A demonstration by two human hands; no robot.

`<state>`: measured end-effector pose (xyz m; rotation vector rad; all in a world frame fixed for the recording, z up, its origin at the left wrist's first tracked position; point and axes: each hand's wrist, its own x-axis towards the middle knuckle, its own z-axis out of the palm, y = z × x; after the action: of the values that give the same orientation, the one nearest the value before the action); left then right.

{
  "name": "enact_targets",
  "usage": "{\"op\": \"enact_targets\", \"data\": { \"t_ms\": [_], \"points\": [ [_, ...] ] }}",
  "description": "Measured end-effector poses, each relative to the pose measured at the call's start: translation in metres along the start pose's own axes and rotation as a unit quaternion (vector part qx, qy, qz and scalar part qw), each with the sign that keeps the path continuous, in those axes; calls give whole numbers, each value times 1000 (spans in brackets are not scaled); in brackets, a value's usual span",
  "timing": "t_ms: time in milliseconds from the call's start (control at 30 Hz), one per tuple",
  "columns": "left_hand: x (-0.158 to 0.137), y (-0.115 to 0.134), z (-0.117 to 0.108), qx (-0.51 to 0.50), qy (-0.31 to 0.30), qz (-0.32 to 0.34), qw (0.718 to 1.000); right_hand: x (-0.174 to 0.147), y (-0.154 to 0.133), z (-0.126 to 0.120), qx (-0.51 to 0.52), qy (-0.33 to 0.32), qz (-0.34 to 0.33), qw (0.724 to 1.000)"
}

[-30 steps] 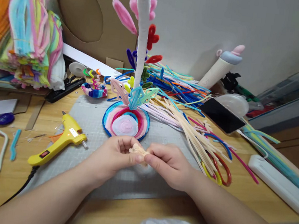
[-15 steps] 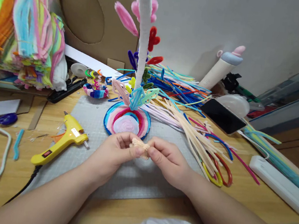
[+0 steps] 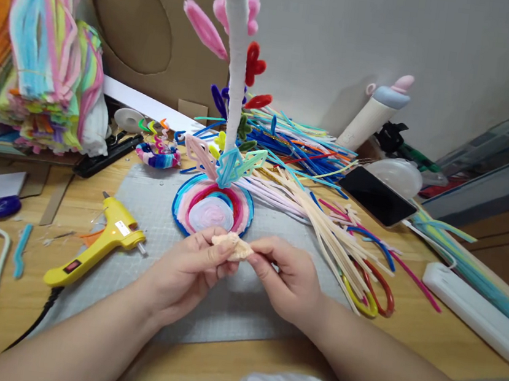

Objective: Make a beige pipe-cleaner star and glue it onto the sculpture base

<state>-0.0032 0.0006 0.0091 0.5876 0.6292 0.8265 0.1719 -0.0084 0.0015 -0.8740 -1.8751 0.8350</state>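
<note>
Between my hands is a small folded piece of cream pipe cleaner (image 3: pixel 239 248). My left hand (image 3: pixel 202 258) pinches it between thumb and fingers. At its right end, the thumb and fingers of my right hand (image 3: pixel 284 274) are closed on its tip. Just beyond them stands a craft piece with a round base (image 3: pixel 178 207) coiled in blue, pink and white. A white wrapped stem (image 3: pixel 237 77) rises from that base, with pink, red, purple and green fuzzy petals about it. Loose cream pipe cleaners (image 3: pixel 323 233) lie to the right of my hands.
A yellow glue gun (image 3: pixel 94 245) lies left on the grey cutting mat (image 3: pixel 238 321). Farther back are a phone (image 3: pixel 378 196), a heap of coloured pipe cleaners (image 3: pixel 297 143) and thick bundles (image 3: pixel 43 59). A white power strip (image 3: pixel 476 310) lies at the right.
The cream piece has been turned in my fingers and now shows a wider, flatter side. My left hand has rolled slightly. The whole view has shifted a little.
</note>
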Motion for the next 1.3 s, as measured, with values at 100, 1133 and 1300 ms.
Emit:
{"op": "enact_targets", "data": {
  "t_ms": [100,1133,1300],
  "points": [
    [-1,2,2,83,16,41,996,1,-1,-3,-12,-20,4,1000],
    [-5,11,7,405,86,101,905,1,-17,-18,-296,-121,-101,942],
    [-9,20,5,495,4,76,865,7,-20,-17,3,-127,150,981]
  ]
}}
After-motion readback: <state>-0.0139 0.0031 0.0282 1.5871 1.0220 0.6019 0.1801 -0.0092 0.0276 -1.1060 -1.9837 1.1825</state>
